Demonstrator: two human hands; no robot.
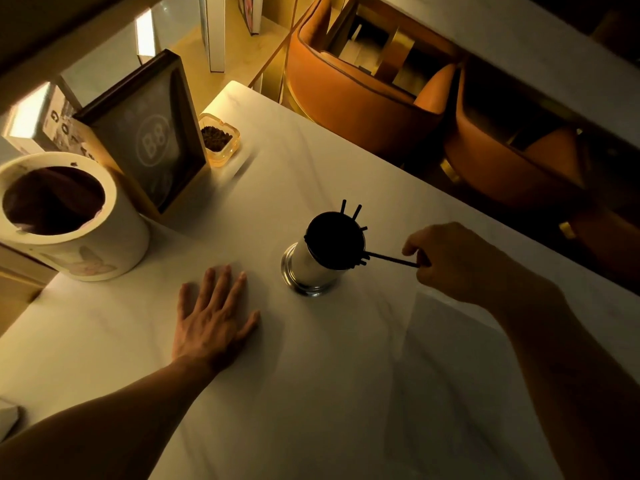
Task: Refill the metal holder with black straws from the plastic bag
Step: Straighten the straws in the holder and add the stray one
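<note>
Our right hand pinches a straw lying nearly level, tip at the holder's rim just left (bag unseen); left hand rests flat on the desk.

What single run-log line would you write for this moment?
step: straw into metal holder | right hand: pinching black straw | left hand: flat on table, open | plastic bag: not seen

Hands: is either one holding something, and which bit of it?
The right hand pinches a black straw near its outer end; the other end is at the metal holder rim. The left hand lies flat, holding nothing.
</note>
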